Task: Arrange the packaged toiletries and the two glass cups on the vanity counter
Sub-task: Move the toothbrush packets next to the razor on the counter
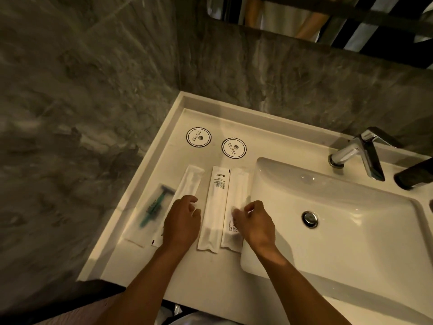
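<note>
Several flat toiletry packets lie side by side on the white vanity counter (pixel 145 261), left of the basin. Farthest left is a clear packet with a green razor (pixel 150 211). Beside it lies a white packet (pixel 187 184), and my left hand (pixel 181 222) rests curled on its near half. A printed white packet (pixel 214 207) lies untouched in the middle. My right hand (pixel 254 225) has its fingertips on the rightmost white packet (pixel 236 191), by the basin's rim. No glass cups are in view.
Two round printed coasters (pixel 198 137) (pixel 233 148) sit behind the packets. The sunken basin (pixel 328 231) with its drain fills the right side, a chrome faucet (pixel 360 153) behind it. Grey stone walls close the left and back. A mirror hangs above.
</note>
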